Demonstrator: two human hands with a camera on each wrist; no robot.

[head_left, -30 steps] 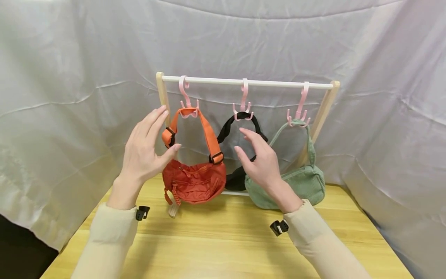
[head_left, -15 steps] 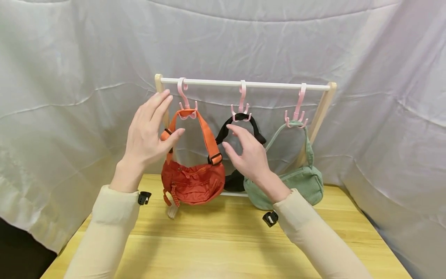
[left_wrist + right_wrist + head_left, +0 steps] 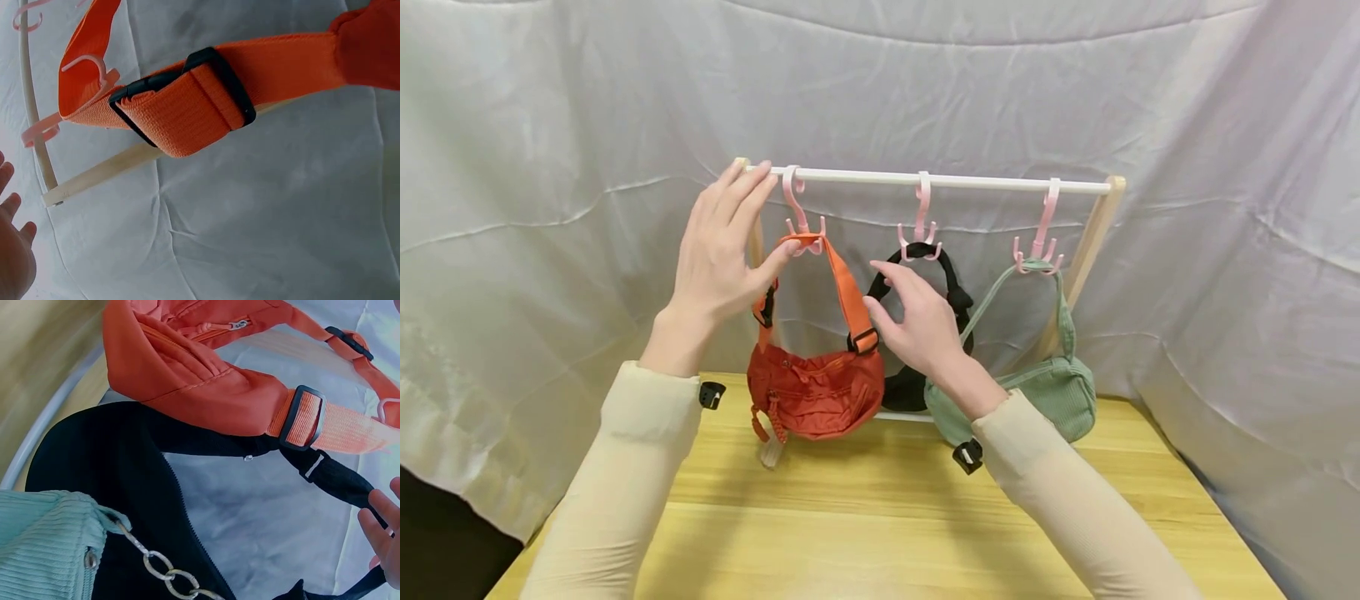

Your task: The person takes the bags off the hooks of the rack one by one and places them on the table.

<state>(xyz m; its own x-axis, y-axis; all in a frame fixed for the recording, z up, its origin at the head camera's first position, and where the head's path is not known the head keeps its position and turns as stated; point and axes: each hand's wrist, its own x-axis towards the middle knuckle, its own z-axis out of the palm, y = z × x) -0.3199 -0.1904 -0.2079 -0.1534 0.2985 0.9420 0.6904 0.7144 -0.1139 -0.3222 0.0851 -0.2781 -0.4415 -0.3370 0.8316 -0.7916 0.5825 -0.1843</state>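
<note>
An orange-red bag (image 3: 816, 392) hangs by its orange strap (image 3: 850, 292) from the left pink hook (image 3: 797, 200). My left hand (image 3: 718, 242) is raised beside that strap with its fingers extended. In the head view its thumb overlaps the strap's top, but the left wrist view shows the fingers apart from the strap (image 3: 181, 106). My right hand (image 3: 917, 325) is in front of the black bag (image 3: 904, 390), its fingers loosely bent and holding nothing. The black bag's strap (image 3: 340, 481) passes behind those fingertips; whether they touch, I cannot tell.
A green corduroy bag (image 3: 1052, 396) hangs from the right pink hook (image 3: 1047, 221), partly behind my right forearm. The rack has a white rail (image 3: 985, 182) and wooden posts (image 3: 1093, 242). It stands on a wooden table (image 3: 842, 500), with grey cloth (image 3: 880, 83) around it.
My left hand has risen toward the rail and the left hook. My right hand has moved left and slightly up, toward the orange strap. The bags hang as before.
</note>
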